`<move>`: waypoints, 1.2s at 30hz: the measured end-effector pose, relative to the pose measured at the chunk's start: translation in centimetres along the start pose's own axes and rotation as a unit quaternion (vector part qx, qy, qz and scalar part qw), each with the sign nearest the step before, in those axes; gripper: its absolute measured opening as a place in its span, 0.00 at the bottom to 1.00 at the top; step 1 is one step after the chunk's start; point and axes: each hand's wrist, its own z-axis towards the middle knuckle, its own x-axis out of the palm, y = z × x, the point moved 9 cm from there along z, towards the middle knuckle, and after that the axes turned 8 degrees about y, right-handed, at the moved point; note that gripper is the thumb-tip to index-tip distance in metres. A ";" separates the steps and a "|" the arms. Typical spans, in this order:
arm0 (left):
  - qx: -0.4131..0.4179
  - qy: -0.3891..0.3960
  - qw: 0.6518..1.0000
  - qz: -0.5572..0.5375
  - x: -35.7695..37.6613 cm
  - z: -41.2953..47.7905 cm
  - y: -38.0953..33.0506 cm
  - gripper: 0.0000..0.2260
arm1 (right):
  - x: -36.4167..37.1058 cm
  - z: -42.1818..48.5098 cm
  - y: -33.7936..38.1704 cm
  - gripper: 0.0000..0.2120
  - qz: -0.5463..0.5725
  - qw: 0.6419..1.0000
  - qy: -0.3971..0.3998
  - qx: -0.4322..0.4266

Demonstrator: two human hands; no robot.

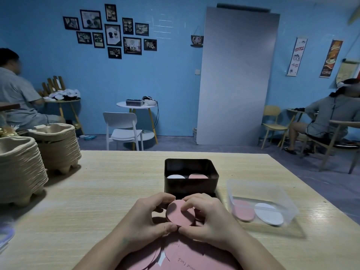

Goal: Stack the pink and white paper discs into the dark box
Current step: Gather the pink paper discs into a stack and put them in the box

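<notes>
Tabletop: a pale wood-grain tabletop [97, 191] fills the lower half of the view.
Room: a blue wall [165, 84] carries framed pictures [113, 34]; a grey panel [237, 75] leans on it, a white chair [124, 129] stands in front, and a person sits at each side.
Far left: two stacks of pulp trays [21, 168] stand on the tabletop.
Dark box [191, 189]: in the middle, just behind the hands; inside, a white disc [175, 176] lies left of a pink disc [198, 175].
Clear tub [276, 191]: right of the dark box, with more pink and white discs side by side.
Pink stack [178, 213]: between both hands, just before the near wall of the dark box, tilted toward the camera.
Left hand [146, 217]: fingers curled on the left edge, the grip grasping the pink stack.
Right hand [212, 221]: fingers curled over the top, also grasping it; the two thumbs meet under the pink stack.
Pink sheets [185, 258]: under the wrists, at the near edge.
</notes>
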 end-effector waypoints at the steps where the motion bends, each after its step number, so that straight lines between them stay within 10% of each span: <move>1: 0.000 0.005 1.000 0.000 0.1 0.0 0.0 0.24 | 0.0 0.0 0.0 0.17 -0.003 1.000 0.001 0.001; 22: -0.036 0.024 0.997 -0.065 0.8 0.0 1.9 0.25 | 0.6 0.6 0.2 0.18 -0.037 0.998 0.042 0.026; 36: 0.070 -0.040 0.993 0.089 -2.0 0.9 -1.9 0.16 | -2.9 0.8 0.6 0.14 -0.019 0.999 -0.014 -0.028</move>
